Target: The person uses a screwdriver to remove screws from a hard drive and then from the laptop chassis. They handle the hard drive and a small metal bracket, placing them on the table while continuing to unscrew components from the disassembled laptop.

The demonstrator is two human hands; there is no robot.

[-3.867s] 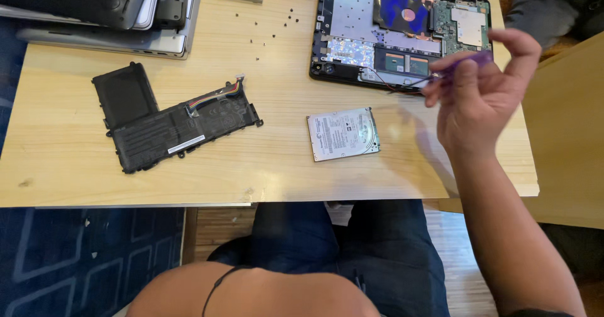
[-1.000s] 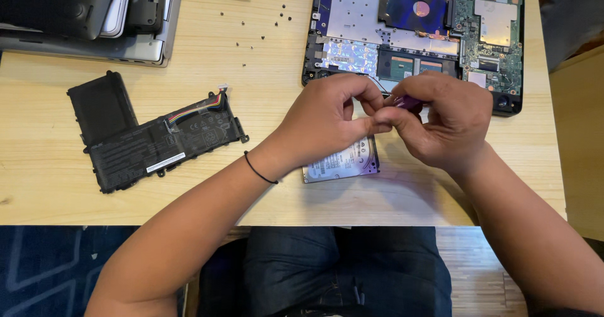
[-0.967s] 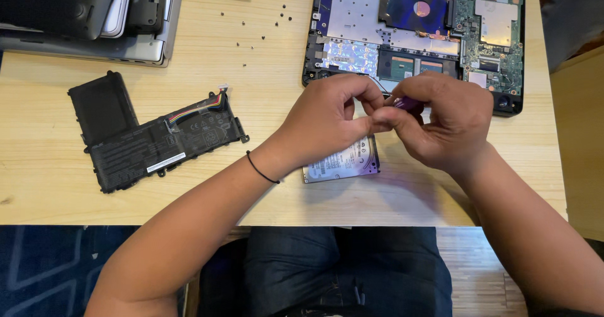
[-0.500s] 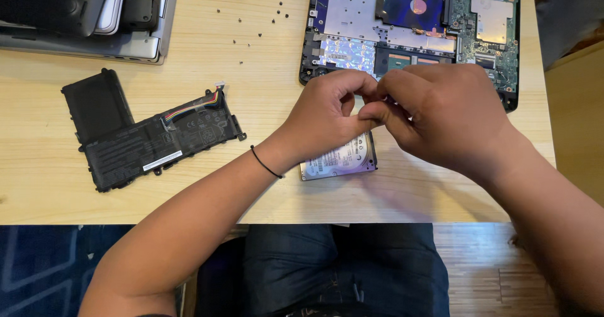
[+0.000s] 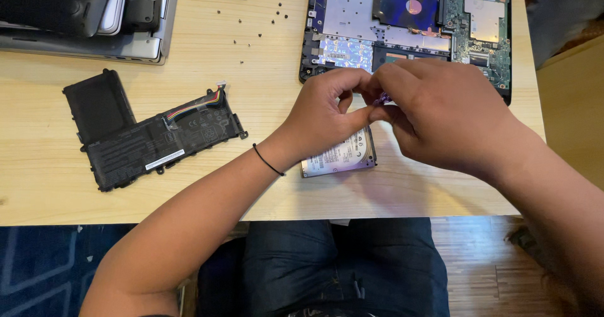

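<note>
Our left hand (image 5: 327, 109) and right hand (image 5: 440, 119) meet fingertip to fingertip, both pinched on small purple tool (image 5: 381, 98). Hard drive (image 5: 340, 156) just below hands on surface (image 5: 264, 53); open laptop (image 5: 409, 21) just beyond; black battery (image 5: 151, 138) well left.

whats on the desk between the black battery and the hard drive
In the head view, only the left forearm crosses bare desk between battery and hard drive.

An informal laptop repair bench: a light wooden table (image 5: 264, 59) bears an opened laptop (image 5: 409, 21) with its circuit board bare. Left of the laptop lie loose screws (image 5: 258, 24) and a removed black battery (image 5: 151, 138); further left, stacked closed laptops (image 5: 88, 15)
</note>
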